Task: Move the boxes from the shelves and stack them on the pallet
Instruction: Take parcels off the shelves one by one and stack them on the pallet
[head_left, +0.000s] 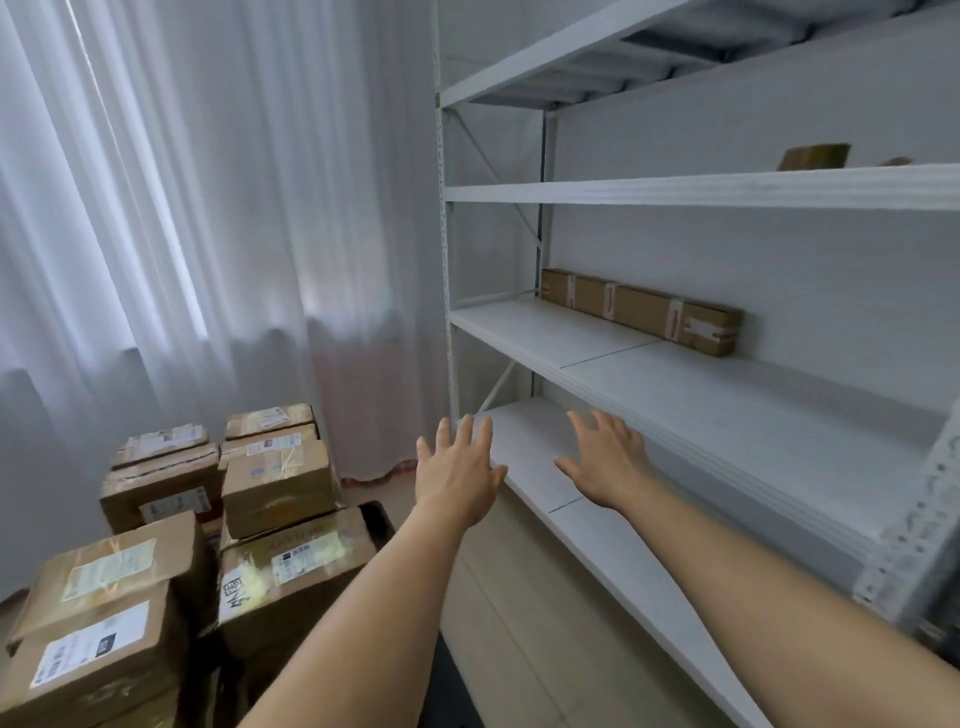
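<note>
Reaching forward from the bottom of the view, two bare arms stretch toward a white metal shelf unit (727, 189) that fills the right side. The left hand (457, 470) and the right hand (608, 460) are both empty, fingers spread apart and palms facing down, side by side with a small gap between them. They hover in front of the lowest visible shelf, which is bare where they are. The nearest box still on the shelves is a long flat cardboard box (641, 310), lying against the back wall one shelf above the hands, up and to the right of them, well apart from both. On the next shelf up, far to the right, a small brown box (815, 156) sits at the back. Below and to the left of the hands, a stack of cardboard boxes (208, 519) with white shipping labels stands on the floor area; whatever they rest on is hidden beneath them. White curtains (208, 208) hang behind the stack.
</note>
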